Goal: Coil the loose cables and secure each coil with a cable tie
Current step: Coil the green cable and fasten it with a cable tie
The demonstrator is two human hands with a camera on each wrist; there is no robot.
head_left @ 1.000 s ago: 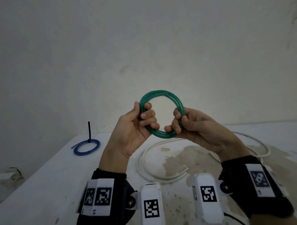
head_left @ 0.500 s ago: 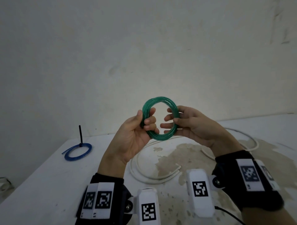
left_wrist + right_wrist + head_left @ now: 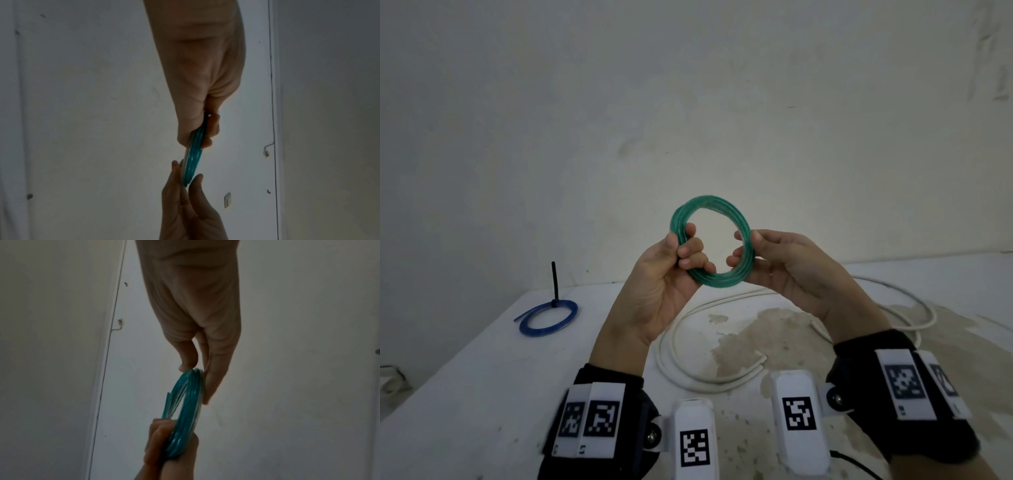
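A green cable coil of several turns is held upright in the air above the table. My left hand grips its left side, fingers curled through the ring and thumb behind. My right hand pinches its right side between thumb and fingers. The left wrist view shows the green coil edge-on between my left hand and my right hand. Seen from the right wrist, the coil has a loose cut end sticking out beside my right hand. A loose white cable lies on the table.
A blue coil bound with a black cable tie standing upright lies at the table's far left. The white table has a large stain at its middle. A pale wall stands close behind.
Both hands have shifted along the green coil and turned it a little. My right fingers, spread half a second ago, now close on the right side. The view has tilted.
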